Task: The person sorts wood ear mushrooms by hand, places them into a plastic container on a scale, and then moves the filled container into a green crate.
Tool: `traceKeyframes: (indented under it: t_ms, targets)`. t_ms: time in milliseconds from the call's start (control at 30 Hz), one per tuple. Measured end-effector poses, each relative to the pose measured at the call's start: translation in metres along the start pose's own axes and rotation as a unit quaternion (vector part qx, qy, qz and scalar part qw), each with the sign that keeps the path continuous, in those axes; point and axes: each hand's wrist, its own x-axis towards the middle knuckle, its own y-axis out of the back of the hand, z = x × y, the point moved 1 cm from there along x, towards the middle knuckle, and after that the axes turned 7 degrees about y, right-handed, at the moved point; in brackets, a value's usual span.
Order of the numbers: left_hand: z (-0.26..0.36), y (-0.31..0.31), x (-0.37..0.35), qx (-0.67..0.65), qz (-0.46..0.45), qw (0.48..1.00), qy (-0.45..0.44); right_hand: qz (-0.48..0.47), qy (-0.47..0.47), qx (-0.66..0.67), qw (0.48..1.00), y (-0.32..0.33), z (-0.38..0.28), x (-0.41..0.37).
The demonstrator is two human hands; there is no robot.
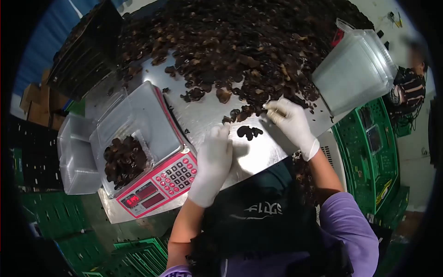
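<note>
Both my hands wear white gloves. My left hand [214, 161] is over the metal table beside the scale, with its fingers pointing forward near a few small dark mushroom pieces and nothing visible held. My right hand [291, 122] is at the near edge of a big heap of wood ear mushrooms [230, 41], fingers curled and pinched; what they hold, if anything, is too small to make out. A dark wood ear piece [249, 133] lies on the bare metal between my hands.
On the left, a red-framed digital scale [159, 184] bears a clear plastic box with mushrooms [124, 161]. Clear containers [76, 157] stand at its left. A stack of clear tubs [355, 69] leans at the right, above green crates [369, 152]. Another person [408, 92] is at far right.
</note>
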Motion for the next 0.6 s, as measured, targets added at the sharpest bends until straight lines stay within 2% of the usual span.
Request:
traceKeyframes:
  t_ms: [67,100,167,200,233,267,367,467,533,567,600]
  targets:
    - [-0.003,-0.028,0.026,0.086,0.135,0.987,-0.030,-0.048,0.036,-0.101,0.993,-0.005,-0.007,-0.016]
    - [-0.001,-0.038,0.035,0.085,0.132,0.987,-0.033,-0.047,0.039,-0.121,0.991,-0.014,-0.008,-0.022]
    - [-0.001,-0.054,0.047,0.159,0.094,0.981,0.051,-0.038,0.065,-0.167,0.983,-0.036,-0.003,-0.027]
    - [-0.005,-0.060,0.049,0.161,0.092,0.981,0.051,-0.031,0.086,-0.192,0.977,-0.046,-0.002,-0.028]
    - [-0.010,-0.064,0.050,0.134,0.104,0.985,0.043,-0.077,0.068,-0.192,0.976,-0.051,-0.005,-0.026]
    - [-0.014,-0.065,0.052,0.108,0.116,0.987,0.035,-0.053,0.116,-0.204,0.971,-0.061,0.004,-0.027]
    - [-0.004,-0.048,0.051,0.086,0.045,0.991,0.095,-0.032,0.128,-0.191,0.973,-0.065,0.019,-0.033]
    - [0.010,-0.031,0.062,0.065,-0.009,0.988,0.137,0.002,0.084,-0.132,0.988,-0.050,0.023,-0.040]
    - [0.010,-0.033,0.082,0.113,0.091,0.983,0.116,-0.017,0.038,-0.135,0.990,-0.040,0.026,-0.042]
    - [0.004,-0.043,0.093,0.137,0.164,0.975,0.061,-0.024,0.040,-0.116,0.992,-0.035,0.027,-0.043]
    - [0.005,-0.044,0.107,0.169,0.165,0.970,0.064,-0.024,0.040,-0.116,0.992,-0.031,0.022,-0.041]
